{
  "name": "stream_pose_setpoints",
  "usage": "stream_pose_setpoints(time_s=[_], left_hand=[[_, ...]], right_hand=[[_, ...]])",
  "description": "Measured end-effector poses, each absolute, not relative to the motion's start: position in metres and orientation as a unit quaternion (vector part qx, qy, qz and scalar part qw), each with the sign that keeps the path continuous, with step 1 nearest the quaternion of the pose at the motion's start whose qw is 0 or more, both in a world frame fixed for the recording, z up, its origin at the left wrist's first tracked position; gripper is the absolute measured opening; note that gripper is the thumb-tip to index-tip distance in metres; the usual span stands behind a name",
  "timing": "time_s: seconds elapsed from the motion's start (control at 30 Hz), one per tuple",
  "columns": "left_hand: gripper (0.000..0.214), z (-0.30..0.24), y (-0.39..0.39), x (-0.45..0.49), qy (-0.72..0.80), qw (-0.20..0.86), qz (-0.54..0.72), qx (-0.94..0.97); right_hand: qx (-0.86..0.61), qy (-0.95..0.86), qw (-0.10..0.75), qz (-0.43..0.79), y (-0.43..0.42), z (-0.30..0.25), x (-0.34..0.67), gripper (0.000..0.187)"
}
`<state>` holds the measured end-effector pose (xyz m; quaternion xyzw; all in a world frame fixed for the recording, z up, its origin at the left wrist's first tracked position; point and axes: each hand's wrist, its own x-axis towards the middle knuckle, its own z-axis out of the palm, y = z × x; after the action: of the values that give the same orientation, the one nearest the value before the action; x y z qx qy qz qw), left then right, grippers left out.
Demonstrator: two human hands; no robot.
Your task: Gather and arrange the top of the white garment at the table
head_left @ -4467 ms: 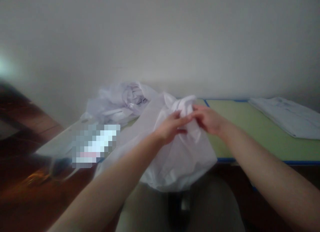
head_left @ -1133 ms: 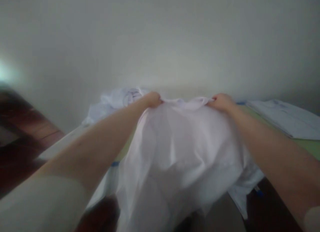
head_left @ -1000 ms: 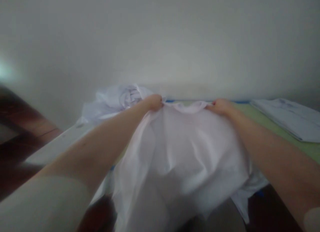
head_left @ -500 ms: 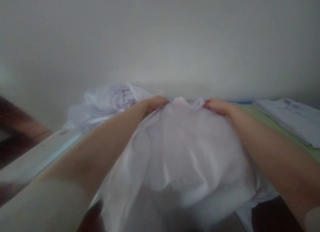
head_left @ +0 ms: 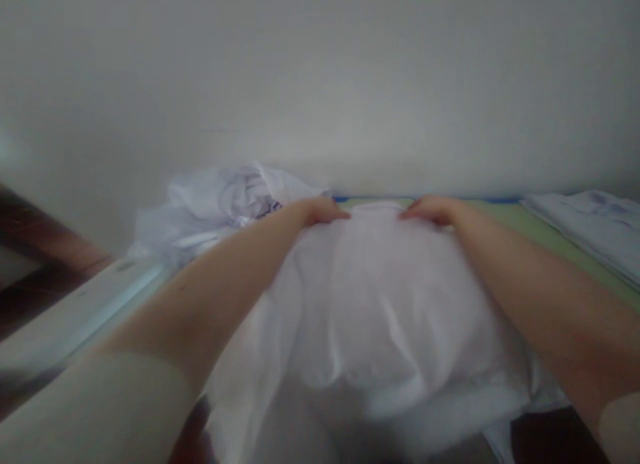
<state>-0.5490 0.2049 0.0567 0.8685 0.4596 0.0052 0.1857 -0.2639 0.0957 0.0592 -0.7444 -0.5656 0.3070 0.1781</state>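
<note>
A white garment (head_left: 380, 317) lies spread across the green table (head_left: 505, 214) and hangs over its near edge toward me. My left hand (head_left: 320, 212) rests on the garment's far edge at the left, fingers pointing right and pinched on the cloth. My right hand (head_left: 430, 211) holds the same far edge a little to the right, fingers pointing left. Both forearms stretch over the cloth. The picture is blurred, so the fingers' grip is only partly visible.
A crumpled heap of white clothes (head_left: 220, 201) sits at the back left by the wall. A flat stack of folded white garments (head_left: 595, 231) lies at the right. Dark wooden floor (head_left: 35, 251) shows on the left.
Earlier both hands bunched the cloth close together. They then spread apart along its edge, held it up, and have now lowered that edge onto the table, moving closer together.
</note>
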Motion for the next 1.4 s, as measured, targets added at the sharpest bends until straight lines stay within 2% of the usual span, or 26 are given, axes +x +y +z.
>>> stream_pose_setpoints(time_s=[0.1,0.2,0.27,0.33,0.47,0.53,0.63,0.8,0.93,1.03,1.17,1.3,1.4], left_hand=[[0.044,0.066,0.204,-0.543,0.440,0.264,0.049,0.857],[0.041,0.076,0.205,-0.544,0.414,0.300,0.136,0.849],[0.042,0.077,0.208,-0.546,0.429,0.263,0.164,0.848],[0.047,0.073,0.211,-0.547,0.454,0.203,0.151,0.854],[0.066,0.055,0.217,-0.539,0.442,0.132,0.085,0.883],[0.072,0.046,0.220,-0.530,0.409,0.118,0.075,0.902],[0.064,0.040,0.225,-0.514,0.364,0.103,0.060,0.924],[0.060,0.043,0.227,-0.502,0.308,0.043,0.027,0.950],[0.038,0.047,0.221,-0.502,0.275,-0.024,0.047,0.960],[0.024,0.050,0.215,-0.502,0.257,-0.079,0.036,0.963],[0.021,0.052,0.214,-0.507,0.239,-0.101,0.025,0.965],[0.025,0.053,0.218,-0.514,0.246,-0.049,-0.035,0.967],[0.020,0.054,0.220,-0.516,0.252,0.016,-0.006,0.968]], right_hand=[[-0.707,-0.534,0.189,0.423,0.095,0.066,-0.263,0.023],[-0.689,-0.545,0.283,0.385,0.098,0.074,-0.259,0.033],[-0.680,-0.557,0.325,0.349,0.101,0.075,-0.254,0.049],[-0.684,-0.558,0.332,0.331,0.104,0.072,-0.250,0.064],[-0.729,-0.570,0.253,0.283,0.106,0.057,-0.255,0.073],[-0.734,-0.597,0.215,0.242,0.108,0.051,-0.263,0.069],[-0.714,-0.645,0.178,0.206,0.113,0.047,-0.275,0.059],[-0.679,-0.709,0.124,0.141,0.130,0.048,-0.283,0.056],[-0.644,-0.754,0.084,0.097,0.138,0.045,-0.283,0.031],[-0.621,-0.782,0.053,0.001,0.135,0.040,-0.284,0.023],[-0.589,-0.805,0.002,-0.073,0.124,0.038,-0.282,0.019],[-0.565,-0.823,0.008,-0.066,0.116,0.041,-0.279,0.026],[-0.604,-0.792,0.082,0.037,0.119,0.042,-0.279,0.029]])
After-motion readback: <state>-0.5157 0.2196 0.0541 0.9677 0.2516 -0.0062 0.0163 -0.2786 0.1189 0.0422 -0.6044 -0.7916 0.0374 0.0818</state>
